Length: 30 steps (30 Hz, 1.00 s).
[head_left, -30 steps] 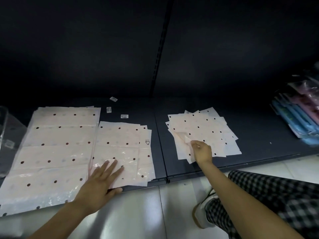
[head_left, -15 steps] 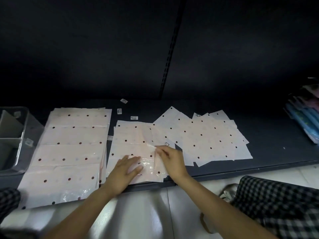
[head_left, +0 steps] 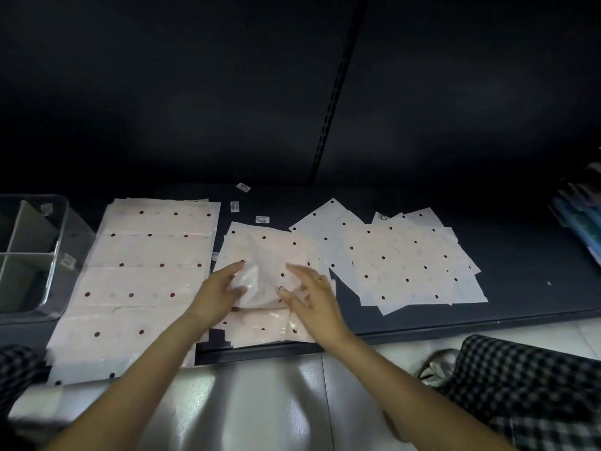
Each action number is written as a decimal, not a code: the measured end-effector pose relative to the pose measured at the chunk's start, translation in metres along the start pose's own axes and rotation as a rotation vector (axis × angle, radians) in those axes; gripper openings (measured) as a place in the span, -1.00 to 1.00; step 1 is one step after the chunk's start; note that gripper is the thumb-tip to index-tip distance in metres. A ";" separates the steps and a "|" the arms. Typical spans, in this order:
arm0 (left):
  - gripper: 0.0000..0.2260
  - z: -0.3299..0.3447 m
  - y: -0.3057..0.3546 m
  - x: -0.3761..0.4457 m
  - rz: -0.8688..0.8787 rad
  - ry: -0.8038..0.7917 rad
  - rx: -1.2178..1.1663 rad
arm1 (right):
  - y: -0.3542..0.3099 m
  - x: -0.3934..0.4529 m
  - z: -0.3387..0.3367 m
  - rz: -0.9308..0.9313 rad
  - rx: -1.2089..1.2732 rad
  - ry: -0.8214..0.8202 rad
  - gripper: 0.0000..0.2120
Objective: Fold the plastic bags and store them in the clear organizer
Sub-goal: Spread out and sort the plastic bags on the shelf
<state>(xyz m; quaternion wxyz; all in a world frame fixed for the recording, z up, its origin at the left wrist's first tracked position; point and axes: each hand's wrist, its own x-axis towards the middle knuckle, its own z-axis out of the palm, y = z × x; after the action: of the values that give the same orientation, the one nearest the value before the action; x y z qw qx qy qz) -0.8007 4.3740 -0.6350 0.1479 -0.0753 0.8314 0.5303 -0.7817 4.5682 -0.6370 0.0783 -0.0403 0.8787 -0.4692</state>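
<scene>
Hands (head_left: 270, 296) blurred over bag (head_left: 263, 271); grip unclear; organizer (head_left: 39, 255) cropped.

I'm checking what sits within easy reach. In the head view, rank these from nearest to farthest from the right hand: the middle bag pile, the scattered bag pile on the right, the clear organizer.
From the right hand:
1. Middle bag pile: directly under it.
2. Scattered bag pile: just to its right.
3. Clear organizer: far left, beyond the large bag stack.
</scene>
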 end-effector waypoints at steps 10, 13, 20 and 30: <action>-0.61 -0.046 0.043 0.005 0.233 -0.228 0.090 | 0.001 0.050 -0.030 0.198 0.442 -0.126 -0.73; -0.59 -0.041 0.028 0.008 0.319 0.401 0.294 | 0.002 0.064 -0.018 0.309 0.488 0.069 -0.64; -0.59 0.011 -0.031 -0.002 0.303 -0.147 0.711 | 0.025 0.091 -0.002 0.431 0.267 0.262 -0.89; -0.51 0.036 -0.062 -0.013 0.131 -0.220 0.992 | 0.101 0.033 -0.066 0.296 -0.563 0.293 -0.79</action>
<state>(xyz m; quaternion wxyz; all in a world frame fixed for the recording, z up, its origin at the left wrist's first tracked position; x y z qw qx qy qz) -0.7652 4.3793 -0.6981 0.2188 0.1124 0.9655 0.0849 -0.8256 4.6740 -0.6882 0.0044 0.1355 0.9718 -0.1927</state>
